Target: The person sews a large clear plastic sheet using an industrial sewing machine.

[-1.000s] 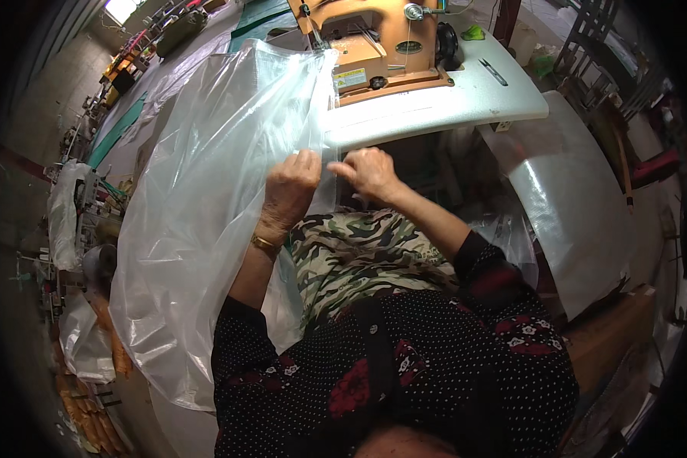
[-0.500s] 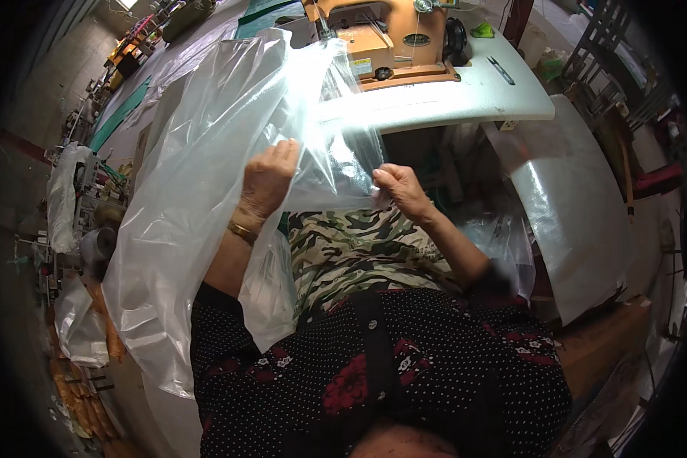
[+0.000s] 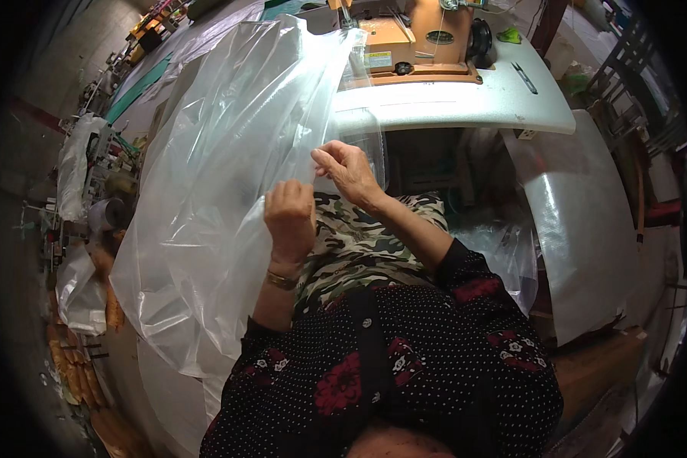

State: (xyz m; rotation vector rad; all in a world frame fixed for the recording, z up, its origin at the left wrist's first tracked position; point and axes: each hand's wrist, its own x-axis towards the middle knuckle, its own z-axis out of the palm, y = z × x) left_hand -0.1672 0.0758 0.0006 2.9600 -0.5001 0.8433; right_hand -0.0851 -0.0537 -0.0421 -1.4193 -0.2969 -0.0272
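Note:
A large sheet of clear plastic film [image 3: 198,175] hangs in folds from the sewing table down over my left side. My left hand [image 3: 290,217] is closed on the edge of this film, its knuckles toward me. Just above and to the right, my right hand [image 3: 347,169] pinches the same edge between thumb and fingers. The upper end of the film reaches the needle area of an orange-brown sewing machine [image 3: 420,46]. Whether it lies under the presser foot I cannot tell.
On the white table [image 3: 466,99] lies a pair of thread snips [image 3: 524,78], with a small green piece [image 3: 509,35] behind it. Another translucent sheet [image 3: 580,229] hangs at the right. Camouflage cloth [image 3: 366,237] covers my lap. A cluttered rack [image 3: 103,183] stands at the left.
My right hand has moved left along the film, away from its right corner, and now sits beside my left hand. My left hand has come lower and nearer to me.

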